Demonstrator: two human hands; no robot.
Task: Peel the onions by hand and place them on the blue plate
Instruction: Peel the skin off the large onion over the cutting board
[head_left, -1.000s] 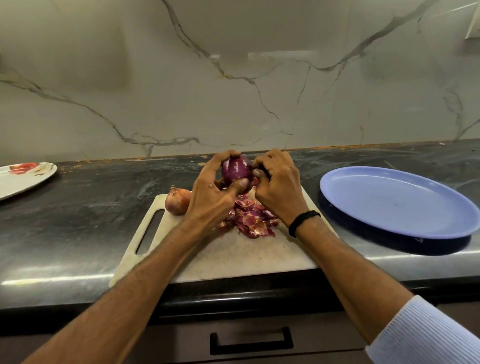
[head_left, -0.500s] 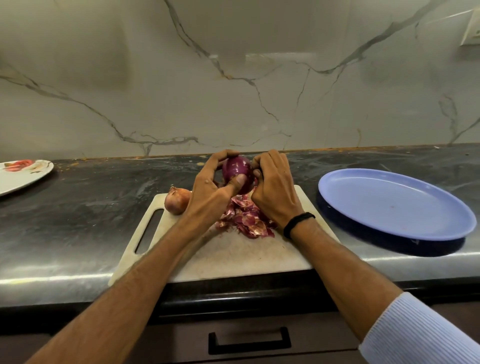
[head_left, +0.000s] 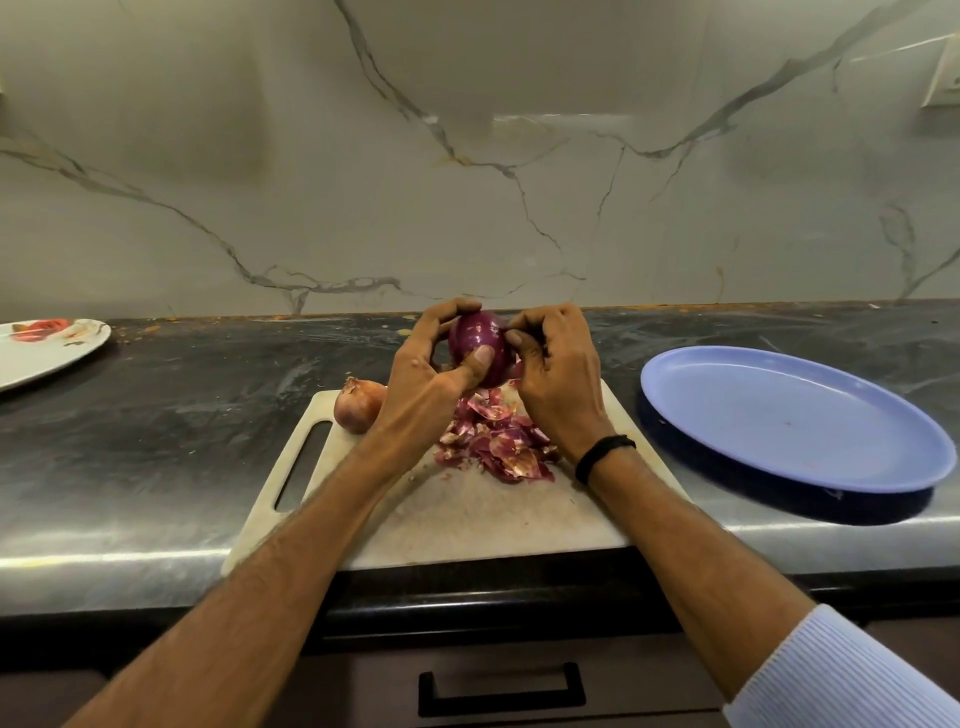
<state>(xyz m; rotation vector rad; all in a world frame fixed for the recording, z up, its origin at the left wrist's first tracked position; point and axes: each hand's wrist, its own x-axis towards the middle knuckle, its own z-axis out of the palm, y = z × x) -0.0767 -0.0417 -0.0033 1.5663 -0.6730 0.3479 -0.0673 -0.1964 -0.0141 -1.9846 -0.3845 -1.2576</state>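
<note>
Both hands hold the purple peeled onion (head_left: 478, 345) above the cutting board (head_left: 467, 514), the left hand (head_left: 423, 382) curled round it with thumb pressed on its front, the right hand (head_left: 558, 374) pinching at its upper right side, while an unpeeled onion (head_left: 357, 406) sits on the board beside the peels (head_left: 493, 441) and the blue plate (head_left: 789, 421) lies on the worktop (head_left: 156, 415) to the right.

Glossy purple onion (head_left: 475, 340) raised above loose skins (head_left: 498, 441); brown-skinned onion (head_left: 356, 408) lies left, blue plate (head_left: 779, 415) right.
</note>
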